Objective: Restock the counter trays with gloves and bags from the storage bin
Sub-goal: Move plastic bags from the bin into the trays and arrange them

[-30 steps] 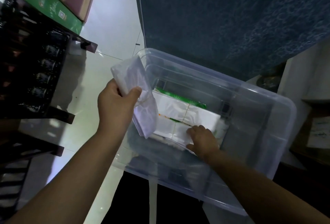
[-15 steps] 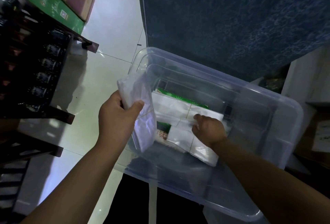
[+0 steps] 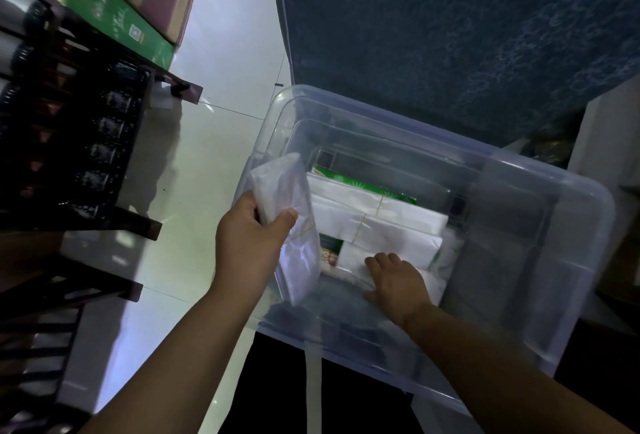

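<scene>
Clear bin (image 3: 571, 226), left hand (image 3: 249, 243) still gripping bundle (image 3: 291, 226), right hand (image 3: 398, 281) now flat, lowered onto packs (image 3: 398, 243).

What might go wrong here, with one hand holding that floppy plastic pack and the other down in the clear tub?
The left hand pinches the bag bundle near one end, so its limp lower part could slide out. The right hand presses on the white stacks inside the clear storage bin; pulling one pack may drag neighbours out of order.
</scene>
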The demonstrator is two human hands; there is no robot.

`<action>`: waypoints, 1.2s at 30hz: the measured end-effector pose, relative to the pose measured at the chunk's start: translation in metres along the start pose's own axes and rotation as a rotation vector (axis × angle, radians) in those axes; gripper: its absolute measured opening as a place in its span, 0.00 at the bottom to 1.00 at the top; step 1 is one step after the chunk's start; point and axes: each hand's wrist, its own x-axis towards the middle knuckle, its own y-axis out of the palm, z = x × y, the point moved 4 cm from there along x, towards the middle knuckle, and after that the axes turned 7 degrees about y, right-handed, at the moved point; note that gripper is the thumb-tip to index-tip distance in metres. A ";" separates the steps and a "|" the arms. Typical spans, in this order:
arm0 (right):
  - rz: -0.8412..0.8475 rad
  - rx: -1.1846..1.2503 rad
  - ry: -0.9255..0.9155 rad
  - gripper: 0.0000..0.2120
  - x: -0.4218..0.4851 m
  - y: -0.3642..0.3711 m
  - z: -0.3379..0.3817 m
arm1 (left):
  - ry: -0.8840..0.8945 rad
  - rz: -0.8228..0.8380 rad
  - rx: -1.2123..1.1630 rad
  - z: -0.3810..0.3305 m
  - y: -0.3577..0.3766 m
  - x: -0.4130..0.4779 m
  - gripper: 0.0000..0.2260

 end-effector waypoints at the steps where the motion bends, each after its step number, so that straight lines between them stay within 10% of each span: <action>1: 0.027 -0.047 0.020 0.22 0.002 0.008 -0.001 | 0.001 0.006 -0.015 0.000 0.000 -0.001 0.05; 13: -0.122 0.046 0.067 0.20 -0.008 -0.037 -0.007 | 0.019 -0.041 -0.156 -0.006 -0.012 -0.010 0.11; 25: -1.002 0.569 0.081 0.12 -0.104 -0.219 0.026 | 0.102 -0.030 -0.284 -0.095 -0.024 -0.053 0.07; 36: -1.039 0.450 0.021 0.15 -0.163 -0.283 0.060 | 0.292 0.157 -0.438 -0.177 -0.043 -0.087 0.12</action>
